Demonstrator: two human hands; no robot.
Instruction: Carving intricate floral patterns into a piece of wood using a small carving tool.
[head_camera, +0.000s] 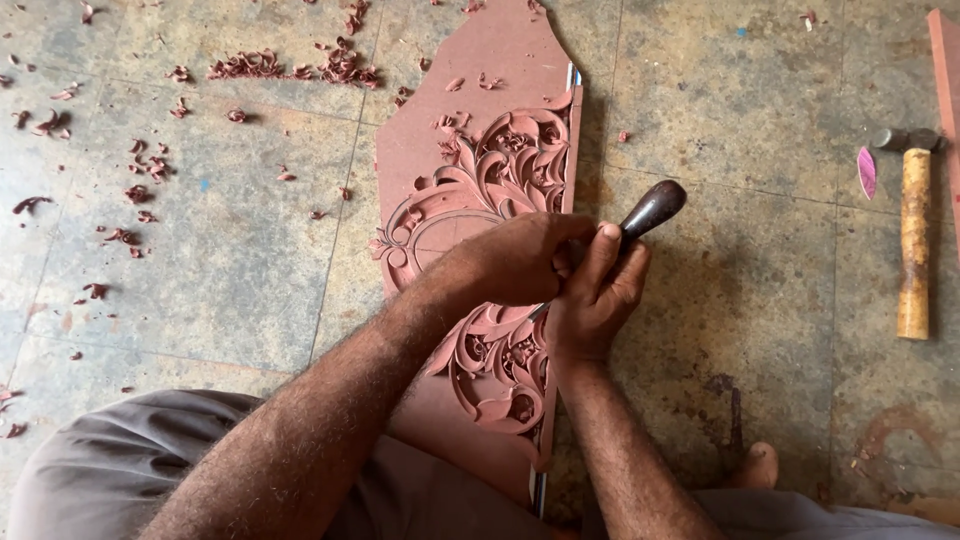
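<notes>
Presently, right hand (598, 290) gripping chisel (650, 210), left hand (520, 258) closing over it, both pressing on carved panel (490, 170), hammer (912, 240) lying apart on floor (240, 230).

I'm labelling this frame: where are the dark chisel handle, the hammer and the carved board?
dark rounded wooden chisel handle (655, 208), head view, bulbous end
yellow-handled hammer (912, 240), head view, mid handle
reddish carved wooden board (500, 50), head view, plain top

Bare, hairy forearms without sleeves, grey-brown cloth (120, 460) over the legs, and a bare foot (755, 465).
</notes>
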